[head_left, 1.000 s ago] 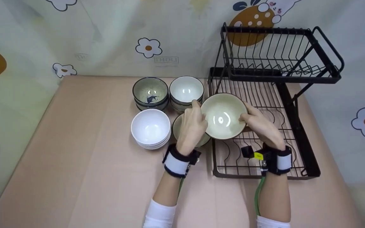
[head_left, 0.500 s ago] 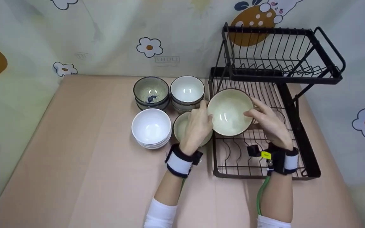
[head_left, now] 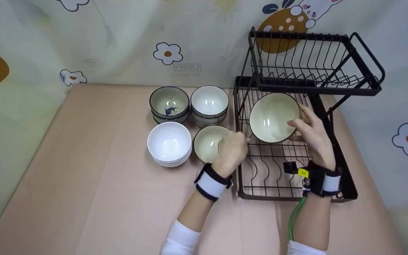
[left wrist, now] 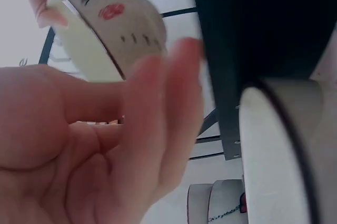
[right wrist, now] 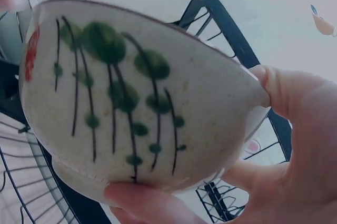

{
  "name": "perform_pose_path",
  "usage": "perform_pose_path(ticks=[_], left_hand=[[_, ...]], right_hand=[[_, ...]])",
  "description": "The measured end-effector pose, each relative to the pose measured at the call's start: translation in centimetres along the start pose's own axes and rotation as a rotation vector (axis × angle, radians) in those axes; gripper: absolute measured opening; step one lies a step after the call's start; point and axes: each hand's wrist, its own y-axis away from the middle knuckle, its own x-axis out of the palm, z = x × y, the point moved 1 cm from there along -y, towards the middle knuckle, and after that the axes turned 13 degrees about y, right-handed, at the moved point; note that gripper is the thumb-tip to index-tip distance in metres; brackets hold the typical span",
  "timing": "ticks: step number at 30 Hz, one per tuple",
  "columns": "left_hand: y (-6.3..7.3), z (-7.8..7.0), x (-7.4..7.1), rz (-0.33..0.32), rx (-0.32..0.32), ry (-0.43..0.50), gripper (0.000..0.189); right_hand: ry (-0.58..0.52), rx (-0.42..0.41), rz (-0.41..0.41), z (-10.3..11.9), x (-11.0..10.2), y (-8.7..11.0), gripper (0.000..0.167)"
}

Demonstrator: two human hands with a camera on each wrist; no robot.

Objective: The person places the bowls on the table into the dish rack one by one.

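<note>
My right hand (head_left: 313, 138) grips a cream bowl (head_left: 275, 118) by its right side, thumb inside the rim and fingers beneath. The bowl overlaps the lower tier of a black dish rack (head_left: 345, 166), its inside turned toward the head camera. In the right wrist view, green plants and a red mark decorate the bowl's outer wall (right wrist: 147, 92). My left hand (head_left: 230, 152) is apart from that bowl and holds nothing, its fingers loosely bent. It hovers between the rack's left edge and another cream bowl (head_left: 207, 143), partly covering this one.
Left of the rack are stacked white bowls (head_left: 169, 141), dark-rimmed grey-green bowls (head_left: 165, 101) and dark-rimmed white bowls (head_left: 209, 100). The rack's upper tier (head_left: 313, 63) overhangs the back of the lower one. A patterned cloth (head_left: 119, 42) hangs behind the table.
The held cream bowl has moved right and back, over the rack, in my right hand. My left hand has let go of its left rim and drawn down toward me.
</note>
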Motion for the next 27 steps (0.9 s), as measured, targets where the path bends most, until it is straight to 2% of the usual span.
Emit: perform_pose_path(ticks=[5, 8, 13, 20, 24, 27], left_hand=[[0.3, -0.4, 1.1, 0.024, -0.04, -0.262, 0.015], [0.3, -0.5, 1.3, 0.046, -0.062, -0.342, 0.007], [0.1, -0.3, 1.5, 0.09, -0.097, -0.347, 0.01], [-0.2, -0.1, 1.6, 0.118, -0.092, -0.334, 0.016], [-0.2, 0.0, 1.5, 0.135, -0.1, -0.328, 0.017], [-0.3, -0.1, 1.4, 0.149, -0.111, -0.323, 0.019]], right_hand=[[0.012, 0.004, -0.057, -0.3, -0.3, -0.1, 0.072], [0.019, 0.0, -0.078, -0.4, -0.4, -0.2, 0.072], [0.041, 0.007, -0.126, -0.6, -0.3, -0.4, 0.072], [0.079, -0.003, -0.247, -1.1, 0.2, -1.4, 0.067], [0.192, -0.039, -0.339, -1.4, 0.4, -2.2, 0.064], [0.317, -0.111, -0.436, -1.6, 0.5, -3.2, 0.062]])
